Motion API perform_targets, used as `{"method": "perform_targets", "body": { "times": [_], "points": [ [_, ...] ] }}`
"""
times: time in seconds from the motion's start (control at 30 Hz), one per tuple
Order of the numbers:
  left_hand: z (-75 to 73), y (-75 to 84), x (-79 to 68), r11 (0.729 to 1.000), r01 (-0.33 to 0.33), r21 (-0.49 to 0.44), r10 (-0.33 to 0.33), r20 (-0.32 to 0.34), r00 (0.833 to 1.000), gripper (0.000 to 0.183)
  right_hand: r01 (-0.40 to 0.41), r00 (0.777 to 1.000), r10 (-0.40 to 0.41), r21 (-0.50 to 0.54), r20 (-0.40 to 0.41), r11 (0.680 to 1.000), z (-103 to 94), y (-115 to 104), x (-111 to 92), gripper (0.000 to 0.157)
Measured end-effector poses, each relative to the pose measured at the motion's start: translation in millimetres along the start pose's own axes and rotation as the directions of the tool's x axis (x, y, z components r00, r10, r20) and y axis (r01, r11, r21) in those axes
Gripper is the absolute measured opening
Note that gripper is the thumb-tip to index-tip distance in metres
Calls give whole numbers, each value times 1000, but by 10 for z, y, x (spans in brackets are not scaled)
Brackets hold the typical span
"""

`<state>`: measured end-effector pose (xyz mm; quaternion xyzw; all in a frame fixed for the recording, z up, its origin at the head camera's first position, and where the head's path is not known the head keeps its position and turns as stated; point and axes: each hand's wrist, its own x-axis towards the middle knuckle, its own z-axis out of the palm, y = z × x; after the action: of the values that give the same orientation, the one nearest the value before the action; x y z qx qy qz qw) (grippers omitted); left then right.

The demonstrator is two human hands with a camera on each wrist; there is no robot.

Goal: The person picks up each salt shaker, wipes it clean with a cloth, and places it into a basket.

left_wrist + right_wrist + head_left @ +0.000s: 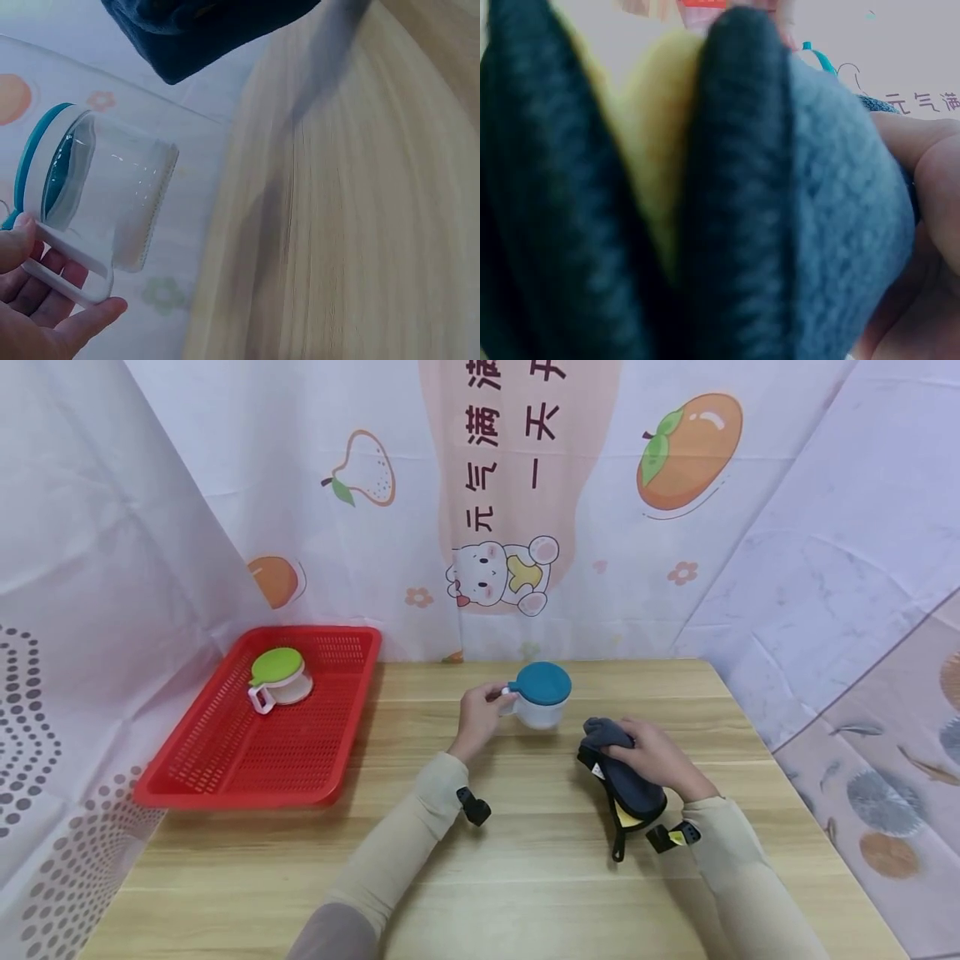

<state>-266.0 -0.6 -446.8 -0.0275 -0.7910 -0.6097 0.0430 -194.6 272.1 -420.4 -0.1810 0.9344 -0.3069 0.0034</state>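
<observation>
My left hand (478, 714) grips the handle of a clear cup with a teal-blue lid (543, 685). In the left wrist view the cup (120, 187) appears tilted on its side, thumb near the lid and fingers through the handle. To its right, my right hand (656, 758) holds a folded dark blue-grey fabric piece (630, 789) with a yellow inside, a small white tag and a hanging loop. In the right wrist view the fabric (847, 210) fills most of the picture, and the thumb side of the hand (937, 180) shows behind it.
A red perforated basket (341, 760) stands at the left of the wooden table (480, 893). Inside it is a similar clear cup with a green lid (277, 667). A printed white curtain (375, 552) hangs behind the table's back edge.
</observation>
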Motion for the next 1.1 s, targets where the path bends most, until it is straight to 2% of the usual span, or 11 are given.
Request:
{"method": "perform_targets", "body": {
  "times": [0.17, 0.3, 0.47, 0.77, 0.97, 1.1],
  "points": [
    [-162, 77, -130, 996, 93, -12, -93, 2, 996, 27, 6, 1000, -6, 3, 15, 1000, 30, -33, 10, 14],
    [-267, 168, -235, 993, 112, -29, -111, 10, 994, 27, 4, 1000, -4, 20, 19, 1000, 43, -58, 11, 15],
    [-359, 205, -329, 990, 133, -42, -132, 20, 991, 27, 23, 1000, -23, 33, 11, 999, 64, -105, 18, 14],
    [-476, 93, -523, 982, 176, -73, -175, 15, 984, 26, 72, 997, -73, 50, 13, 996, 153, -169, 43, 10],
    [-556, -31, -645, 992, 118, -38, -117, 13, 993, 23, 100, 994, -103, 72, 46, 992, 196, -172, 54, 6],
    [-580, -119, -682, 993, 118, -26, -118, 4, 993, 23, 91, 994, -95, 71, 61, 993, 209, -186, 60, 8]
  ]
}}
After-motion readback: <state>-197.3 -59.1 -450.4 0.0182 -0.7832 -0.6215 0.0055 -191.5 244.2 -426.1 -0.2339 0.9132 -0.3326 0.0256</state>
